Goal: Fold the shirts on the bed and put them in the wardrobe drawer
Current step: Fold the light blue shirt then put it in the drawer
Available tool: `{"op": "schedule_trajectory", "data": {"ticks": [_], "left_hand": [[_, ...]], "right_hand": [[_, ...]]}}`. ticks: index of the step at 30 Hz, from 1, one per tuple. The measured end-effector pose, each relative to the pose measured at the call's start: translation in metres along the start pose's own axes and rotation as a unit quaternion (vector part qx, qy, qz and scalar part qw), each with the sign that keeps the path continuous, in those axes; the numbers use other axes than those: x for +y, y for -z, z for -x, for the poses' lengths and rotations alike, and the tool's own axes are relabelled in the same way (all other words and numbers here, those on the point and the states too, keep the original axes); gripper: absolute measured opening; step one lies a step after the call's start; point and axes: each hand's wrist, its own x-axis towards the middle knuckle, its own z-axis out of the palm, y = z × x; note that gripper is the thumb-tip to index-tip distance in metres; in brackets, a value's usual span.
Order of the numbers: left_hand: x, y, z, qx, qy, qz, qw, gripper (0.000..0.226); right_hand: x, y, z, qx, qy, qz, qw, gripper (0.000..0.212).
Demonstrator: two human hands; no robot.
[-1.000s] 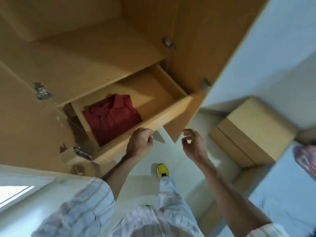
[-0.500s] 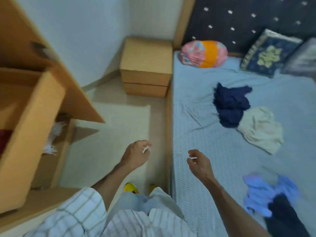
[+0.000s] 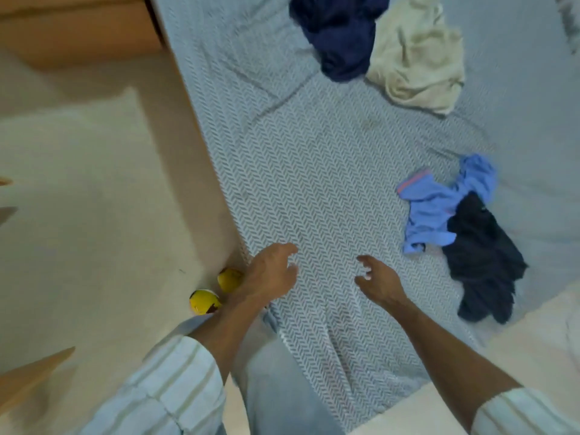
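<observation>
Presently both hands hang over the near part of the bed (image 3: pixel 314 171), and neither holds anything. The left hand (image 3: pixel 270 274) sits at about 6 o'clock in the view, just past the bed's edge, fingers loosely curled and apart. The right hand (image 3: pixel 376 281) lies just beside it toward 5 o'clock, fingers also loosely curled, with bare sheet beneath. Whether either palm touches the sheet cannot be told.

Four crumpled garments remain unfolded on the bed. A navy shirt (image 3: pixel 339 32) lies at 12 o'clock, touching a cream shirt (image 3: pixel 417 61) at 1 o'clock. A light blue shirt (image 3: pixel 436 205) lies at 3 o'clock, partly overlapped by a dark shirt (image 3: pixel 483 259) at 4 o'clock. All four lie well apart from the hands.

The wide bare stretch of sheet in front of the person likely serves as the folding surface, which would explain why the shirts lie beyond it. The empty, forward-held hands suggest a reach for the next shirt; the blue and dark pair is nearest the right hand.

Yellow footwear (image 3: pixel 204 301) shows on the floor (image 3: pixel 78 199) at 7 o'clock, close against the bed edge. The wardrobe drawer is not in view.
</observation>
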Motion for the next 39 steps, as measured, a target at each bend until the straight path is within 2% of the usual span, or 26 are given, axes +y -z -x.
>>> {"op": "schedule_trajectory", "data": {"ticks": [4,6,10,15,19,21,24,26,29,30,32,34,36,38,39], "left_hand": [[-0.03,-0.051,-0.062,-0.013,-0.052,-0.223,0.973,0.064],[-0.041,-0.069,-0.09,-0.007,-0.066,-0.274,0.96,0.07],[-0.052,-0.095,-0.12,0.014,-0.058,-0.31,0.949,0.07],[-0.045,-0.12,-0.132,0.055,-0.018,-0.367,0.928,0.047],[-0.021,-0.139,-0.136,0.084,0.049,-0.342,0.935,0.04],[-0.01,-0.152,-0.136,0.124,0.068,-0.309,0.94,0.039],[0.001,-0.176,-0.134,0.16,0.086,-0.235,0.955,0.033],[0.018,-0.199,-0.138,0.159,0.077,-0.227,0.958,0.025],[0.042,-0.224,-0.15,0.165,0.039,-0.205,0.964,0.013],[0.054,-0.234,-0.155,0.165,0.025,-0.204,0.965,0.015],[0.069,-0.247,-0.161,0.156,0.001,-0.212,0.965,0.033],[0.088,-0.259,-0.168,0.143,-0.014,-0.228,0.963,0.049],[0.102,-0.267,-0.175,0.131,-0.027,-0.235,0.963,0.055],[0.112,-0.271,-0.178,0.127,-0.038,-0.233,0.963,0.058],[0.116,-0.271,-0.178,0.13,-0.046,-0.227,0.964,0.058]], "right_hand": [[0.026,-0.036,-0.059,-0.002,0.009,0.041,0.999,0.075],[0.038,-0.056,-0.086,0.013,0.009,0.055,0.998,0.088],[0.048,-0.086,-0.113,0.026,0.016,0.068,0.997,0.109],[0.061,-0.09,-0.119,0.053,0.052,0.117,0.99,0.114],[0.071,-0.087,-0.131,0.068,0.084,0.168,0.98,0.116],[0.081,-0.082,-0.132,0.075,0.142,0.167,0.973,0.107],[0.106,-0.061,-0.133,0.079,0.235,0.118,0.961,0.069],[0.138,-0.033,-0.138,0.117,0.262,0.045,0.957,0.053],[0.188,0.011,-0.159,0.202,0.265,0.036,0.942,0.057],[0.211,0.024,-0.169,0.237,0.259,0.065,0.934,0.06],[0.244,0.042,-0.185,0.291,0.234,0.134,0.918,0.059],[0.272,0.057,-0.199,0.294,0.184,0.206,0.915,0.058],[0.285,0.069,-0.206,0.273,0.152,0.255,0.915,0.045],[0.28,0.082,-0.204,0.285,0.151,0.228,0.919,0.024],[0.274,0.088,-0.199,0.291,0.166,0.167,0.927,0.022]]}}
